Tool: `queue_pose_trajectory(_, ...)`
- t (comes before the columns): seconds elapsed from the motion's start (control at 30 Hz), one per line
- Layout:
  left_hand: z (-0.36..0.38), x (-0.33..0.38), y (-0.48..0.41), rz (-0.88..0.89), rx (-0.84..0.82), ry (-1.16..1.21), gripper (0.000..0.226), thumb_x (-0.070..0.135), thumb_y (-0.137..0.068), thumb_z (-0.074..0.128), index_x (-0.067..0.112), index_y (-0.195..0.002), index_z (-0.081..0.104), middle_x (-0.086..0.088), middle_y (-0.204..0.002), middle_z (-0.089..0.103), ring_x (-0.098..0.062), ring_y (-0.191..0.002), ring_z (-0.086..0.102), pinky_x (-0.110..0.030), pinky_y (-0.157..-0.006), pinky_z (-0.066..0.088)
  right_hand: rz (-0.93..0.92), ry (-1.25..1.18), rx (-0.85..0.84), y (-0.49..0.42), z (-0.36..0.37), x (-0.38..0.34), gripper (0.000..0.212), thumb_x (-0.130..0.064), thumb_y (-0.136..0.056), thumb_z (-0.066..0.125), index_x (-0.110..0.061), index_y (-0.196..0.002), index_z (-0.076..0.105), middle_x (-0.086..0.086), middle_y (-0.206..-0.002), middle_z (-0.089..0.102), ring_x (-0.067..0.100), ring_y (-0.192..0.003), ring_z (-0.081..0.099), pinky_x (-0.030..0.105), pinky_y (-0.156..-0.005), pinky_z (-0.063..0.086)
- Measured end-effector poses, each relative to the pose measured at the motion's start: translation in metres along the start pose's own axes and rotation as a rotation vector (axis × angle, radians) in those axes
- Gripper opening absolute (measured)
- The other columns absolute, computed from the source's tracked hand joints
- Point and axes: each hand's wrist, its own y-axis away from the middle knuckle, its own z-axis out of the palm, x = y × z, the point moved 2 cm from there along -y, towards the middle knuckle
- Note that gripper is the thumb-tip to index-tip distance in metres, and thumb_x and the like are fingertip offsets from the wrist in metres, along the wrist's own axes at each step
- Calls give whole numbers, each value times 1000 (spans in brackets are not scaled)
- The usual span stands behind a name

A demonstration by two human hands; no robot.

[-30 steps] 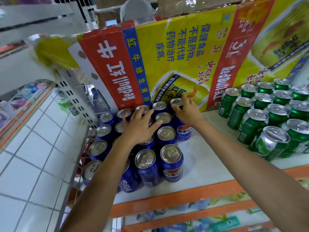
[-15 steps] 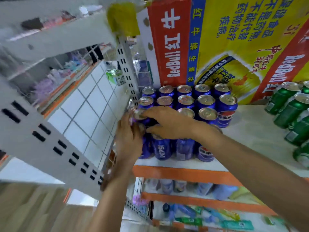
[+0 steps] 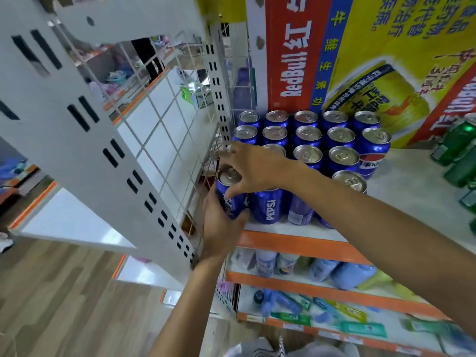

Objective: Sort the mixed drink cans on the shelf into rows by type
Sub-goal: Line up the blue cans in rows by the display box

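Note:
Several blue Pepsi cans (image 3: 307, 136) stand in rows at the left end of the white shelf (image 3: 412, 202). At the front left corner, my left hand (image 3: 221, 225) grips the side of one blue Pepsi can (image 3: 229, 186) from below. My right hand (image 3: 255, 168) reaches across from the right and holds the same can near its top rim with curled fingers. A few green cans (image 3: 461, 150) lie at the far right edge of the shelf, partly cut off by the frame.
A large yellow and red Red Bull carton (image 3: 360, 55) stands behind the cans. A white perforated upright and wire grid (image 3: 221, 99) close the shelf's left side. Lower shelves (image 3: 309, 269) with orange edges hold packaged goods. Wooden floor (image 3: 64, 305) lies below left.
The view swung left and down. Both hands came forward from the back cans to the front left corner can, which they now hold; the green cans slid almost out of frame.

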Motion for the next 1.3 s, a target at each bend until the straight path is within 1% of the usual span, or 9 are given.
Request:
queue_pose_trajectory(0.13,0,-7,-4,-23,38,-109,80,27,-68,81,12,-134,39,-3,-127,48,-15,-117,49,-31,-97,46,127,185,132,-1,2,-6,78,-76,-71,55,-6,-106,52,3,-104,56,21,-85,59,27,-48,29)
queue_pose_trajectory(0.33,-3,-10,-3,-7,39,-52,72,19,-73,80,16,-133,39,1,-126,52,-9,-110,55,-25,-89,51,-40,-75,-9,4,-3,6,67,-58,-81,61,-20,-134,48,2,-125,48,18,-108,53,16,-64,34)
queue_pose_trajectory(0.4,-3,-7,0,-3,22,-23,70,12,-77,75,15,-135,37,4,-124,53,-4,-108,55,-20,-88,49,-59,-93,-18,1,1,12,59,-55,-81,63,-21,-128,53,1,-121,50,19,-105,54,25,-76,45)
queue_pose_trajectory(0.53,0,-4,2,-26,-48,18,68,1,-79,68,18,-136,33,8,-123,55,-1,-110,56,-14,-88,47,4,9,91,0,6,13,56,-63,-78,60,-12,-100,51,-3,-98,54,16,-85,53,21,-53,31)
queue_pose_trajectory(0.63,1,-3,-2,-28,-59,-41,72,8,-69,77,20,-130,39,7,-121,51,0,-107,52,-21,-90,46,17,65,152,3,3,9,55,-68,-77,57,-16,-89,44,-4,-86,51,16,-74,51,25,-52,31)
queue_pose_trajectory(0.77,-1,-2,-4,-18,-57,-100,69,10,-72,78,17,-130,42,10,-116,51,-5,-107,50,-18,-86,44,59,79,140,0,5,9,63,-73,-75,53,-14,-92,46,-3,-88,56,18,-75,55,33,-59,41)
queue_pose_trajectory(0.97,-1,-3,-2,-41,-87,-105,62,5,-77,72,24,-126,39,15,-110,52,1,-99,51,-1,-69,41,122,48,149,3,7,8,63,-76,-73,53,-15,-86,42,-11,-73,39,10,-61,41,32,-58,35)
queue_pose_trajectory(1.2,-1,-4,-2,-10,-108,-104,71,4,-78,70,19,-138,35,13,-120,52,3,-107,48,6,-76,36,134,89,72,25,-18,16,63,-69,-77,55,-15,-109,53,2,-100,59,21,-90,55,35,-69,45)
queue_pose_trajectory(1.3,0,-2,-2,-6,-112,-116,79,5,-77,70,24,-142,29,18,-122,50,6,-110,46,6,-77,34,217,197,-79,38,-23,21,66,-75,-72,53,-13,-96,56,-1,-82,56,17,-71,51,32,-59,40)
